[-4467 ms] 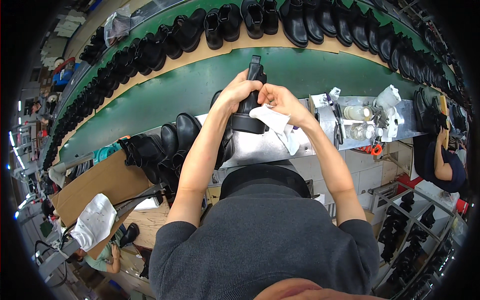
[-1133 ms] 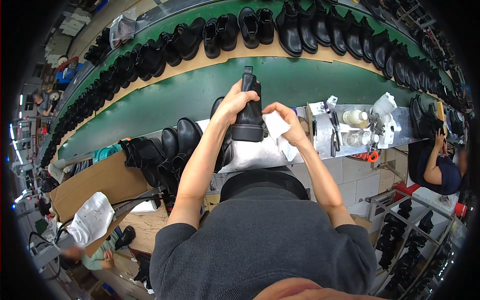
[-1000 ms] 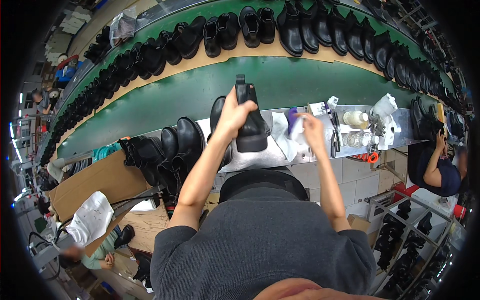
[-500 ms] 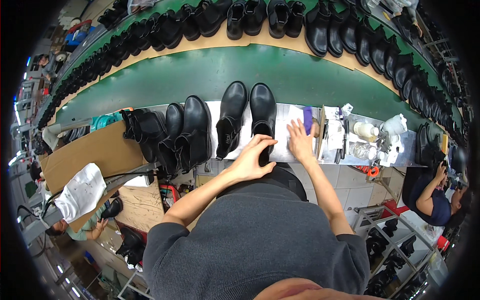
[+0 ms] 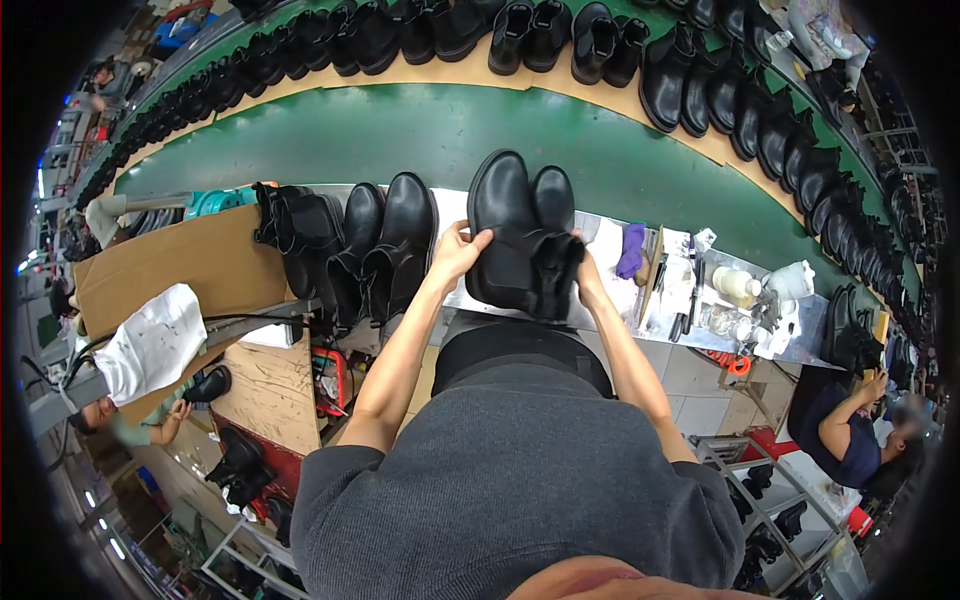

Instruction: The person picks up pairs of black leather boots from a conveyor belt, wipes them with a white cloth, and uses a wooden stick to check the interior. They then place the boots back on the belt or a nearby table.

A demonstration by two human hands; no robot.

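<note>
A pair of black ankle boots [image 5: 522,238] stands side by side on the white work surface [image 5: 607,300] in front of me, toes pointing away. My left hand [image 5: 459,250] grips the left side of the pair near the ankle. My right hand [image 5: 585,282] presses against the right side at the boot openings. Both hands clasp the pair between them.
More black boots [image 5: 352,252] stand to the left beside a brown cardboard sheet [image 5: 170,264]. A green conveyor belt [image 5: 390,130] runs behind, lined with black boots [image 5: 700,80]. Bottles, tools and a purple cloth [image 5: 631,250] sit at right. Other people work at lower left and lower right.
One boot was held up and wiped with a white cloth. It has since come down onto the surface next to its mate, the cloth is gone, and both hands now clasp the pair.
</note>
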